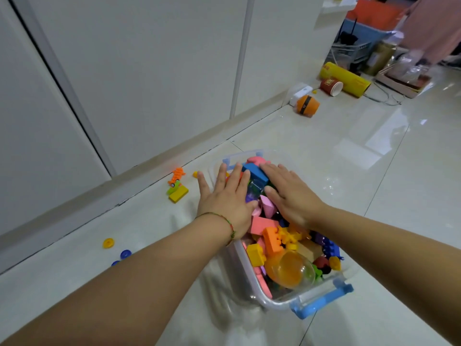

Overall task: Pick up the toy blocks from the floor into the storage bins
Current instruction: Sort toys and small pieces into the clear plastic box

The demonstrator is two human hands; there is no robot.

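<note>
Two flat, spread hands, our left hand (225, 201) and our right hand (290, 196), press on the heap of chunky, studded plastic toy blocks (273, 242). These fill the clear, round-cornered plastic storage bin (274, 302) with blue handles, which we see on the glossy pale tiled floor (349, 171). A yellow rectangular block (178, 194) and a ridged orange piece (176, 176) lie left of the bin

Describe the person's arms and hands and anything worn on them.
The left forearm and right forearm are bare, with no sleeves in view. The left hand and right hand wear no visible gloves or rings. A thin thread bracelet, green and red, circles the left wrist; the right wrist is bare.
</note>
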